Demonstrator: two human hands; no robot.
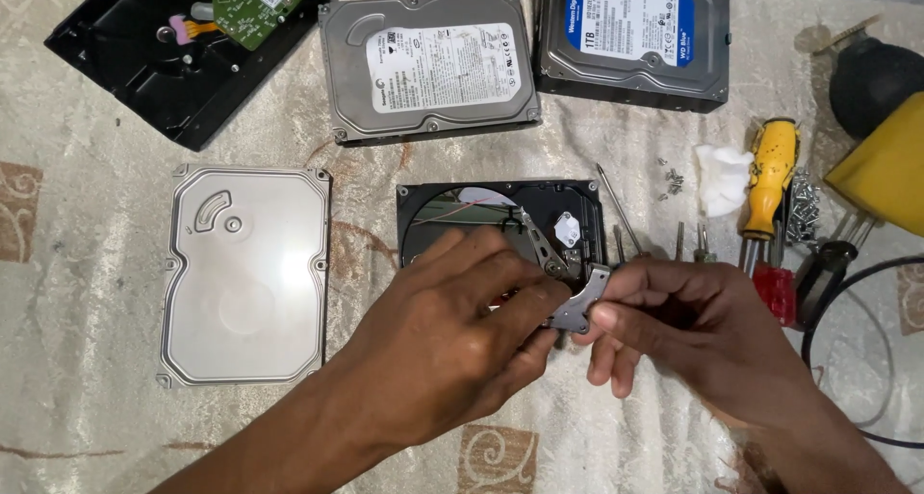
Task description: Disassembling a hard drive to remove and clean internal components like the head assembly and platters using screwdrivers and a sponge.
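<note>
An opened black hard drive (452, 210) lies in the middle of the cloth, its shiny platter and actuator arm (541, 244) exposed. My left hand (452, 330) covers the drive's near half, fingers pinching a small grey metal bracket (582, 306) at its near right corner. My right hand (674, 326) grips the same bracket from the right, thumb and forefinger on its edge. The removed silver drive lid (245, 273) lies flat to the left.
Two closed hard drives (428, 66) (630, 37) lie at the back, a black drive base with a green circuit board (183, 51) back left. Screwdrivers (770, 181), loose screws (671, 178), white tissue (720, 172), a yellow object (885, 167) and a black cable (847, 292) crowd the right.
</note>
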